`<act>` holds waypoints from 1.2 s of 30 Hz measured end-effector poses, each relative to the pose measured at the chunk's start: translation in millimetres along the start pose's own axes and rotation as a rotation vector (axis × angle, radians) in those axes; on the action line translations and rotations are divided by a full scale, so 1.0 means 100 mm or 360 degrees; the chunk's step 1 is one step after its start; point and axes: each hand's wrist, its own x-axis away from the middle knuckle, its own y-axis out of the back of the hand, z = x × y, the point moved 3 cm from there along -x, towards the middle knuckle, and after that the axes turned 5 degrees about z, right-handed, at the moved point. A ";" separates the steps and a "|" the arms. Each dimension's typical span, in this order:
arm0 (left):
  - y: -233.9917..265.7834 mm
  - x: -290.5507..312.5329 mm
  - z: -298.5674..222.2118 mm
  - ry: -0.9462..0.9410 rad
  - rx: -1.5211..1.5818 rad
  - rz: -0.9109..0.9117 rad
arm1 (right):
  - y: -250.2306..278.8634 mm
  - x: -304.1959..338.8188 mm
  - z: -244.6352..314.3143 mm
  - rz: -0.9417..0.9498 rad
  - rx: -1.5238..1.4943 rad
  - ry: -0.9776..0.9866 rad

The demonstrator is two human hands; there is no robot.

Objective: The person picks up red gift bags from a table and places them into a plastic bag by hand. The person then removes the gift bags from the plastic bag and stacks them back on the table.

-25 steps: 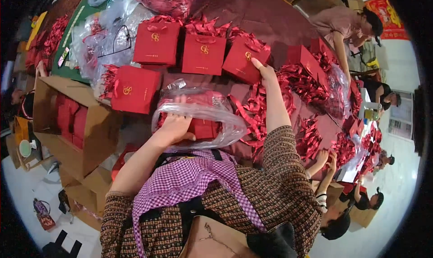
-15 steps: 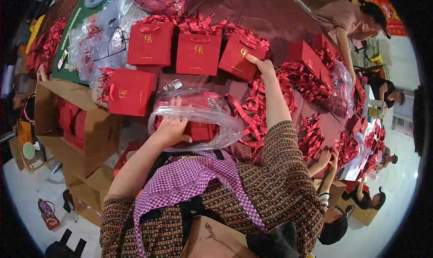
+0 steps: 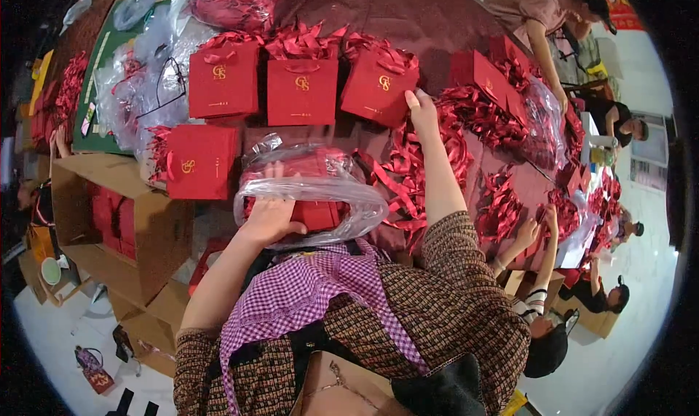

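My left hand [image 3: 271, 214] reaches into the mouth of a clear plastic bag [image 3: 364, 212] in front of me. Its fingers are stretched out under the film, against red paper gift bags [image 3: 320, 214] inside, with the thumb apart. My right arm is extended forward. With my right hand [image 3: 422, 112] I grip the right edge of a small stack of red gift bags [image 3: 378, 88] with ribbon handles and a gold emblem; the far fingers are partly hidden. Two similar stacks stand left of it, a middle one [image 3: 301, 88] and a left one [image 3: 223, 81]. Another stack [image 3: 200, 163] lies nearer, left of the plastic bag.
An open cardboard box [image 3: 156, 227] holding red bags stands at my left. Crumpled clear plastic [image 3: 149, 81] and dark-framed glasses [image 3: 171, 88] lie far left. Loose red ribbons [image 3: 422, 168] and more gift bags [image 3: 484, 77] cover the right side. Other people sit along the right.
My right thumb has slid from the front of the right stack to its edge, and that stack has shifted slightly right. My left hand stays in the plastic bag. The view has shifted slightly.
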 end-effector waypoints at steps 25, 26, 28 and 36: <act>-0.08 -0.02 0.02 0.0043 0.0059 0.0067 | 0.33 0.37 0.10 0.0399 -0.0305 -0.0211; -0.07 -0.02 0.02 0.0022 0.0063 0.0049 | 0.30 0.38 0.18 0.0381 -0.0676 -0.0274; -0.07 -0.01 0.03 0.0037 0.0076 0.0065 | 0.26 0.32 0.24 0.0339 -0.1089 -0.0341; 0.01 -0.03 -0.02 0.0074 0.0107 0.0190 | 0.07 -0.12 0.26 -0.0186 -0.0444 -0.0189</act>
